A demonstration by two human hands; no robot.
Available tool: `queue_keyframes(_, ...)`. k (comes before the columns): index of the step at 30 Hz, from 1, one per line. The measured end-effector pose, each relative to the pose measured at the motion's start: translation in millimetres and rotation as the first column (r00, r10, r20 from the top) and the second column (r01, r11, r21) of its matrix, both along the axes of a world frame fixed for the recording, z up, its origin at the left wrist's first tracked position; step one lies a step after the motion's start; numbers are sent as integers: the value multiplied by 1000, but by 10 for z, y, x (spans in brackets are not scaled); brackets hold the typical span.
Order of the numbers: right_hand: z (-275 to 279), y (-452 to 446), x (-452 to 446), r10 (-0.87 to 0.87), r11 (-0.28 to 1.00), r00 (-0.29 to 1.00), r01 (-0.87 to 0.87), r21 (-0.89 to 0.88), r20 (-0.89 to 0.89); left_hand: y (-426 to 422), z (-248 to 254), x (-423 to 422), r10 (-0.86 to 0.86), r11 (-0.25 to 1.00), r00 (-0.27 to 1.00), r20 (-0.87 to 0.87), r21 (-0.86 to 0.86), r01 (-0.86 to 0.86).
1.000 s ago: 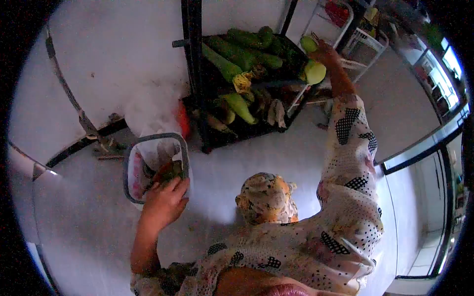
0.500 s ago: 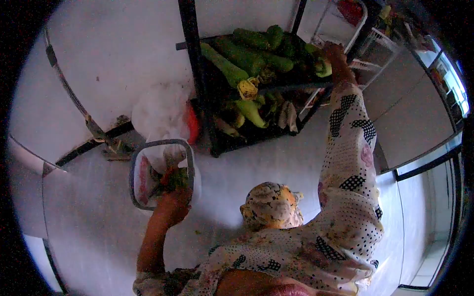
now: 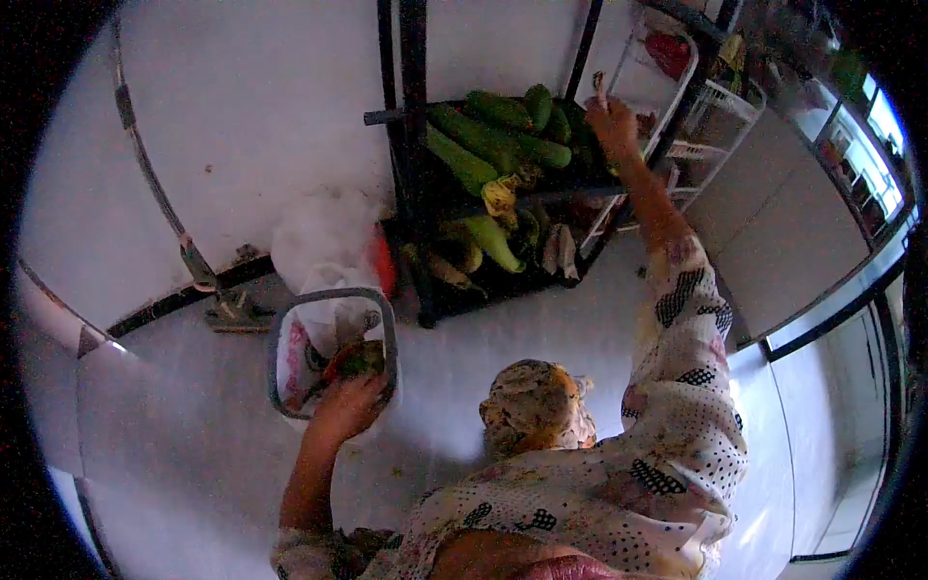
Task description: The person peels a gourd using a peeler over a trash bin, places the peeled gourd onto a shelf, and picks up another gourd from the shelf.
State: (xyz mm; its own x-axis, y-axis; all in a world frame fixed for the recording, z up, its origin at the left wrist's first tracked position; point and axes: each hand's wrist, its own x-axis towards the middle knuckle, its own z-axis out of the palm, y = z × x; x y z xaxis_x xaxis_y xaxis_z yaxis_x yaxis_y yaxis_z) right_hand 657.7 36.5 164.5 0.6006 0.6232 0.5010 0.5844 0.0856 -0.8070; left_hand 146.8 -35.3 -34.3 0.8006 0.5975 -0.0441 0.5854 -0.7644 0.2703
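My left hand [image 3: 350,404] is at the near rim of a white bin with a grey rim [image 3: 278,360]. Its fingers are curled at a green and red bundle [image 3: 360,360] inside; what they grip is partly hidden. At the upper right, my right hand [image 3: 614,128] is closed beside the far right corner of a black rack [image 3: 416,164]. A small, dark-tipped thing [image 3: 599,85], too small to name, sticks up from its fingers. Long green vegetables [image 3: 474,140] lie on the rack's upper shelf, a yellowed, withered piece [image 3: 500,198] at their front edge.
Paler vegetables [image 3: 495,244] lie on the lower shelf. A clear plastic bag [image 3: 324,242] and a red object [image 3: 382,261] are behind the bin. White wire shelving [image 3: 720,97] stands at the right. A rounded form in patterned cloth [image 3: 536,406] is near my body.
The pale-ended green vegetable at my right hand was lowered onto the upper shelf and let go. That hand has since moved left, a small thing in its fingers. My left hand stays at the bin.
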Motion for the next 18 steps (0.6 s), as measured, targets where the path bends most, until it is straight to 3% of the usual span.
queue_keyframes(4, -117, -176, -857, 238, 967, 937, -254, -33, -256, 82, -35, -4, -37, 996, 978, 203, 81, 21)
queue_keyframes(5, -161, -244, -1101, 302, 943, 910, -329, -54, -284, 58, 82, 14, -17, 997, 958, 285, 82, -6)
queue_keyframes(6, -344, -261, -1272, 405, 908, 898, -418, -44, -170, 66, 214, 32, -3, 996, 931, 364, 88, -31)
queue_keyframes(7, -411, -392, -1583, 644, 755, 715, -652, 72, -272, 81, 335, 42, 16, 996, 907, 420, 77, -53)
queue_keyframes(9, -545, -442, -2039, 807, 575, 583, -812, -104, -95, 82, 588, -18, 45, 995, 852, 522, 51, -83)
queue_keyframes(10, -412, -581, -2359, 819, 525, 541, -841, -133, -190, 131, 629, -74, 42, 992, 832, 554, 75, -100)
queue_keyframes(11, -155, -755, -2605, 819, 445, 493, -869, -218, -295, 118, 742, -95, 118, 993, 781, 613, -60, -102)
queue_keyframes(12, -533, -557, -2657, 855, 404, 461, -879, -252, -237, 94, 845, -108, 202, 976, 728, 655, -199, -93)
queue_keyframes(13, -446, -557, -2806, 911, 332, 396, -870, -365, -113, 70, 954, -115, 291, 941, 671, 681, -332, -71)
queue_keyframes(15, -253, -694, -3063, 904, 267, 372, -876, -402, -211, -14, 1178, -75, 396, 892, 546, 738, -450, -40)
queue_keyframes(17, -570, -688, -3150, 950, 240, 294, -904, -354, -107, -148, 1129, 5, 511, 826, 422, 749, -564, 3)
queue_keyframes(18, -671, -699, -3204, 965, 221, 254, -917, -332, -60, -119, 1058, 12, 527, 811, 430, 733, -585, 3)
